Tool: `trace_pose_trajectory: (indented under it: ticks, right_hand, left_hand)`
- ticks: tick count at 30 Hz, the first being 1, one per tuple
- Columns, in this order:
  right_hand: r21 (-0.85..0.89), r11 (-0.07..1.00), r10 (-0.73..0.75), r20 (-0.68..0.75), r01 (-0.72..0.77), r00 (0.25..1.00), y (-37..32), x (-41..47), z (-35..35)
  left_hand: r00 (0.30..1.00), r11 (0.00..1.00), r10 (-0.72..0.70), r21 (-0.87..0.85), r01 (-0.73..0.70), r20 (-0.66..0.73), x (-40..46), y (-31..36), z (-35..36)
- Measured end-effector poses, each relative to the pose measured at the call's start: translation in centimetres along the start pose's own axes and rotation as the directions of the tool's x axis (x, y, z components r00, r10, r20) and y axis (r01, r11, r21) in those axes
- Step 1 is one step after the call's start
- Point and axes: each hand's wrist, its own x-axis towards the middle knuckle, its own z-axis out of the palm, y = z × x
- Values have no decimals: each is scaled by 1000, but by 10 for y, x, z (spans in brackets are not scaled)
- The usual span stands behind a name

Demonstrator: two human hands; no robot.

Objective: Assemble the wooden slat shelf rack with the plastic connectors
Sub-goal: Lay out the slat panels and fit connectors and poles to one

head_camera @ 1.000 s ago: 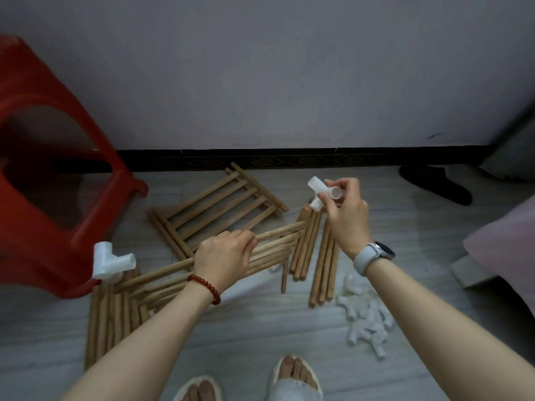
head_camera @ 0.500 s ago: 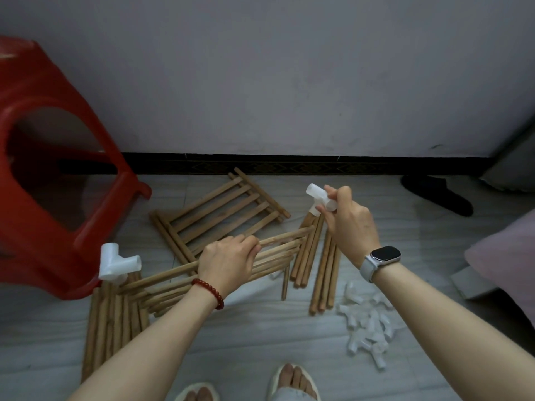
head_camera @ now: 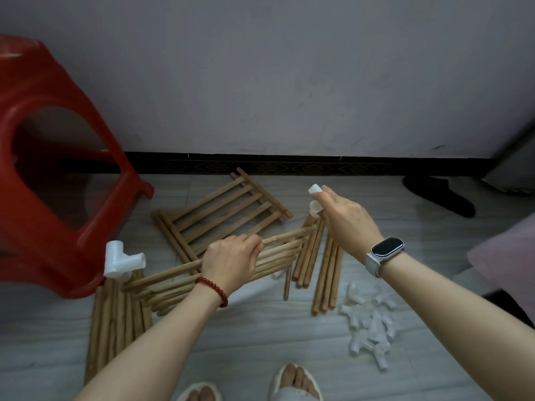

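My left hand (head_camera: 231, 260) grips the top rail of a wooden slat panel (head_camera: 282, 247) and holds it above the floor. A white plastic connector (head_camera: 121, 260) sits on the panel's left end. My right hand (head_camera: 348, 224) holds another white connector (head_camera: 314, 198) just above the panel's free right end, without touching it. A second slat panel (head_camera: 223, 209) lies flat on the floor behind. Loose wooden rods (head_camera: 327, 273) lie under my right hand. More rods (head_camera: 115, 322) lie at the left. A pile of white connectors (head_camera: 369, 322) rests on the floor at the right.
A red plastic stool (head_camera: 58, 169) stands at the left, close to the panel's connector end. A dark slipper (head_camera: 440, 195) lies by the wall at the right, and pink fabric (head_camera: 506, 256) shows at the right edge. My sandalled feet (head_camera: 292, 380) are at the bottom.
My right hand has turned palm down and lowered the connector toward the panel's right end. My left hand has kept its grip on the rail.
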Motion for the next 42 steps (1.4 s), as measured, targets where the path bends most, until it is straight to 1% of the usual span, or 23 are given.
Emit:
trace_pose_trajectory:
  ticks: [3,4,7,8,10,13,15,18,20,23,25,27,28,29,31,33,34,36,37,38,39,41,42]
  right_hand:
    - [7,999,-50,235,50,971,-2,12,-12]
    - [-7,999,-47,278,50,959,-1,17,-14]
    - [-51,998,-25,246,39,969,5,18,-15]
    - [-38,999,-17,240,27,971,7,14,-12]
    - [48,999,11,207,-21,978,6,5,-4]
    - [174,984,10,121,-31,993,6,-7,11]
    - [213,977,0,72,-16,997,7,-12,18]
    - [260,966,1,47,-13,999,6,-15,25]
    - [279,960,9,48,-22,999,6,-17,28]
    - [284,955,70,60,-84,996,1,-24,27]
    - [230,966,95,122,-121,988,-3,-27,25]
    - [239,951,150,208,-199,967,-10,-27,20]
    - [297,917,199,243,-268,949,-14,-27,16]
    - [381,859,250,271,-342,930,-18,-27,14]
    - [538,731,324,268,-419,908,-28,-29,13]
    - [654,579,412,281,-487,867,-34,-36,17]
    - [681,488,462,330,-547,823,-36,-40,19]
    - [679,287,508,489,-675,709,-37,-45,24]
    - [661,188,491,577,-726,653,-39,-49,25]
    - [633,132,449,648,-763,616,-41,-53,24]
    - [598,135,404,695,-790,595,-42,-58,28]
    - [517,245,327,752,-820,572,-42,-72,36]
    - [489,301,300,767,-819,568,-42,-78,39]
  left_hand:
    - [1000,1000,11,-7,-11,-15,0,-1,0]
    - [1000,1000,17,-7,-18,-19,-1,-1,0]
    - [999,1000,16,1,-16,-33,-2,-2,0]
    - [999,1000,17,-2,-18,-30,-2,-2,0]
    - [999,1000,22,-6,-23,-25,-4,-1,0]
    - [999,999,31,-26,-32,-17,-5,-4,2]
    - [999,999,33,-40,-33,-13,-5,-7,2]
    - [999,998,40,-50,-39,16,-5,-10,2]
    - [998,996,51,-70,-48,40,-7,-9,2]
    - [994,997,42,-71,-35,102,-8,-9,-1]
    - [989,996,36,-82,-24,144,-10,-9,-4]
    - [970,996,37,-85,-17,242,-10,-6,-11]
    - [953,997,43,-71,-23,299,-9,-5,-14]
    - [933,998,49,-44,-36,357,-8,-3,-16]
    - [871,999,40,-11,-39,490,-8,-4,-27]
    - [806,997,70,-37,-60,588,-12,-8,-33]
    - [772,996,89,-56,-70,630,-17,-10,-35]
    - [720,994,109,-79,-74,686,-27,-11,-37]
    - [694,994,112,-82,-76,711,-33,-10,-37]
    - [668,994,112,-82,-77,736,-38,-8,-34]
    - [641,994,113,-84,-75,759,-44,-6,-31]
    - [591,993,114,-89,-71,799,-54,-4,-21]
    - [578,993,115,-86,-77,808,-59,-4,-17]
